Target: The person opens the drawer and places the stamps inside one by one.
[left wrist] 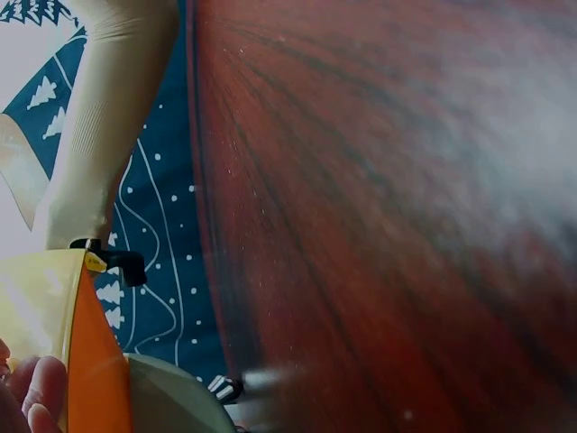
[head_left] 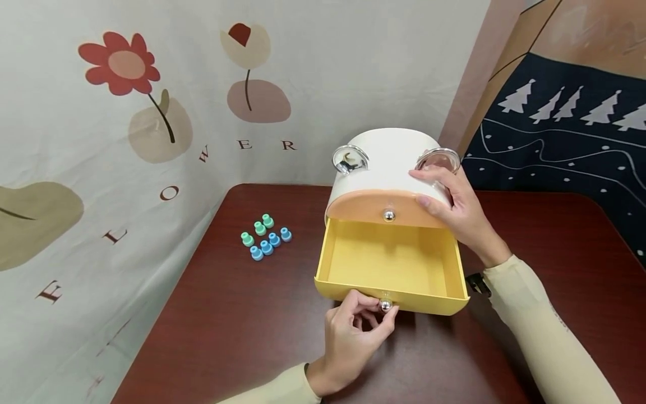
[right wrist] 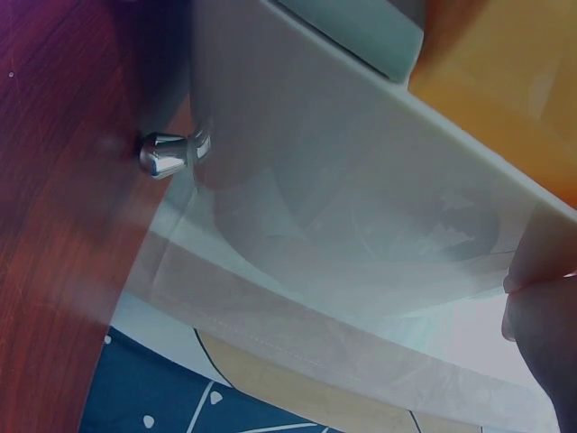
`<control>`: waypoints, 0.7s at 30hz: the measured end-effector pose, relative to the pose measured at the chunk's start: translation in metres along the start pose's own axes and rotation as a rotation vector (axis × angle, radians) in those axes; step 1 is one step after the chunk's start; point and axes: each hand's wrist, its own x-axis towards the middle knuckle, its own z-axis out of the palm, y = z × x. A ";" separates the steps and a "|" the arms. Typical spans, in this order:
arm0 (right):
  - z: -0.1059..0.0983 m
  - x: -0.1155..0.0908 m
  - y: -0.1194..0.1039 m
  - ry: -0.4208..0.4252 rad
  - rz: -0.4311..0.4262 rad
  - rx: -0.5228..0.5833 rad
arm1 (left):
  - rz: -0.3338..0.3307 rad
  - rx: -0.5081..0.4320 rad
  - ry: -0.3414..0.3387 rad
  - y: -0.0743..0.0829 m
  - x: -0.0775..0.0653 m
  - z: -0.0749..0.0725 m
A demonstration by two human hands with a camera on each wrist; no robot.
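Note:
A small white drawer box (head_left: 388,154) with two silver ear-shaped rings (head_left: 350,159) on top stands on the table. Its yellow lower drawer (head_left: 424,303) is pulled well out, and nothing lies inside. The peach upper drawer (head_left: 358,206) stays in the box. My left hand (head_left: 350,336) pinches the silver knob (head_left: 386,306) of the yellow drawer between thumb and finger. At the box's top right, my right hand (head_left: 461,210) grips the edge, thumb on the peach front and a finger across the white top. The right wrist view shows the box's white side (right wrist: 343,180) and a silver foot (right wrist: 167,155).
Left of the box, several small green pegs (head_left: 259,228) and blue pegs (head_left: 266,247) stand grouped on the dark red table (head_left: 217,314). Behind the table hangs a cloth with printed flowers (head_left: 121,64); a navy tree-patterned cloth (head_left: 555,134) hangs at right.

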 end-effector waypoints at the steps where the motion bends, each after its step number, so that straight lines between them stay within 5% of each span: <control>1: 0.000 0.000 0.000 0.002 0.002 -0.003 | 0.001 0.002 -0.005 0.000 0.000 -0.001; 7: 0.000 0.000 0.001 0.004 0.004 -0.003 | 0.062 0.022 -0.059 0.002 0.002 -0.010; 16: 0.001 0.001 0.001 -0.002 0.006 0.008 | 0.380 -0.013 -0.059 0.021 0.032 -0.034; 21: 0.001 0.000 0.001 0.001 0.015 0.006 | 0.493 -0.062 -0.048 0.027 0.051 -0.044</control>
